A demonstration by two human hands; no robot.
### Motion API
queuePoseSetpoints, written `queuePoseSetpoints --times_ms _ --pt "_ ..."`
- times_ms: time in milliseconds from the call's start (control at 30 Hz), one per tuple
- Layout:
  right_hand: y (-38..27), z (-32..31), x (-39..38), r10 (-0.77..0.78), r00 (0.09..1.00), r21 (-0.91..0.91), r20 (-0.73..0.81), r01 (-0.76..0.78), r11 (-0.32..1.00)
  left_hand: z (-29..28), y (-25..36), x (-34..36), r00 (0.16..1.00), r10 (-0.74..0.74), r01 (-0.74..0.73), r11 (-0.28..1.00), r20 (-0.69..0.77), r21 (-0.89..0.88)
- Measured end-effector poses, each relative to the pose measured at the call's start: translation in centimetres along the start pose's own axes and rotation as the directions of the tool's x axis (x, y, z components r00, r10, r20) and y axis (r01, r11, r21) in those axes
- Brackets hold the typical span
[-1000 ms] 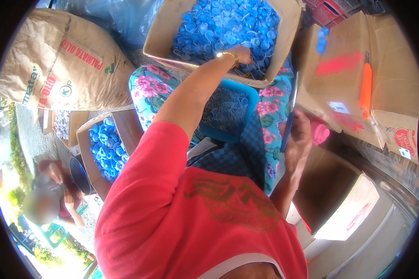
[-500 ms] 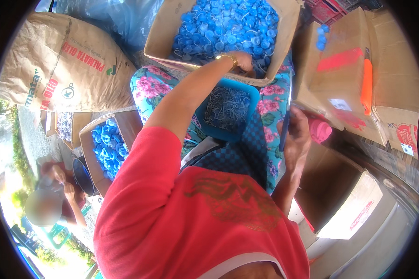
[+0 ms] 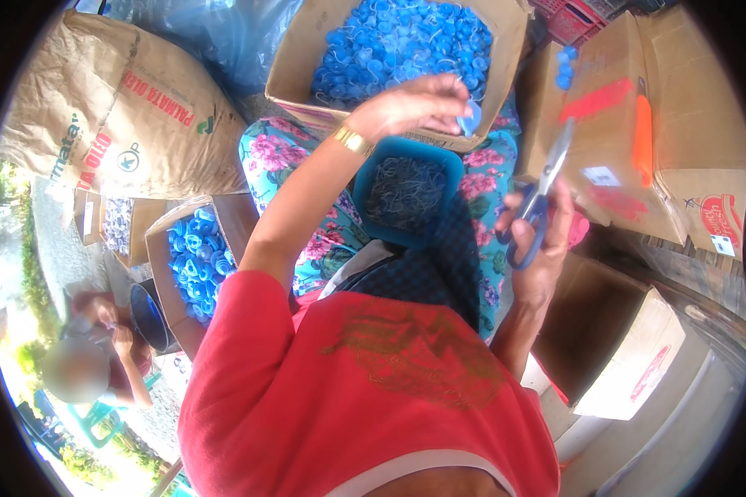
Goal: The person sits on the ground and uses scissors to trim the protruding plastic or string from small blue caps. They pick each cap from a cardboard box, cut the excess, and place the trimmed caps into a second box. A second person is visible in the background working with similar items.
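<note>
My left hand (image 3: 419, 108) is raised over the front edge of a cardboard box (image 3: 501, 66) full of small blue plastic pieces (image 3: 394, 45) with pale strings, its fingers closed on one blue piece (image 3: 469, 118). My right hand (image 3: 547, 224) holds blue-handled scissors (image 3: 544, 186), blades pointing up, beside my right thigh. Between my legs, on floral cloth (image 3: 269, 153), a blue tub (image 3: 449, 190) holds a tangle of thin pale strands.
To my left are a large paper sack (image 3: 124, 108) and a box of blue caps (image 3: 195, 261); beyond, a co-worker (image 3: 133, 373) sits. To my right stand cardboard boxes (image 3: 696, 99), an orange-handled tool (image 3: 643, 141), a pink container (image 3: 578, 232) and an open box (image 3: 630, 356).
My left hand has come up out of the box toward me with a blue piece. My right hand has raised and turned the scissors, bringing their blades and handles into clearer view.
</note>
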State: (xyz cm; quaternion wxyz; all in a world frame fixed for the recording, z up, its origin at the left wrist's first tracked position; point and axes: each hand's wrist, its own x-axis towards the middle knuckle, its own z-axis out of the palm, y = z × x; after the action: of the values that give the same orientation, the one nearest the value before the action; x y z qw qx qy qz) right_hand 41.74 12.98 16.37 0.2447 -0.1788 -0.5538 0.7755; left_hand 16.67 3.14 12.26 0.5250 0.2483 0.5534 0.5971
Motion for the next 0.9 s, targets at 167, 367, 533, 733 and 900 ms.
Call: queuePoseSetpoints --times_ms 167,367,533,733,900 --pt "0.3 2.0 1.3 -0.032 0.999 0.171 0.019 0.028 0.985 3.9 2.0 -6.2 0.971 0.196 -0.192 0.981 0.139 -0.039" --pt "1.5 4.7 0.9 0.14 0.983 0.246 0.118 -0.165 0.955 6.8 2.8 -9.0 0.934 0.357 -0.357 0.934 0.018 0.003" --pt "0.0 4.7 0.4 0.09 0.995 0.154 -0.054 -0.08 0.985 7.1 2.0 -10.1 0.94 0.34 -0.342 0.937 -0.04 -0.071" --pt "0.2 3.7 0.1 -0.008 0.996 -0.256 -0.087 -0.015 0.967 6.8 0.2 -10.8 0.958 0.276 -0.287 0.894 -0.084 -0.345" --pt "4.8 1.1 1.5 -0.209 0.976 -0.931 0.058 0.129 0.34 6.6 -1.1 -10.5 0.964 0.222 -0.264 0.875 -0.148 -0.406"
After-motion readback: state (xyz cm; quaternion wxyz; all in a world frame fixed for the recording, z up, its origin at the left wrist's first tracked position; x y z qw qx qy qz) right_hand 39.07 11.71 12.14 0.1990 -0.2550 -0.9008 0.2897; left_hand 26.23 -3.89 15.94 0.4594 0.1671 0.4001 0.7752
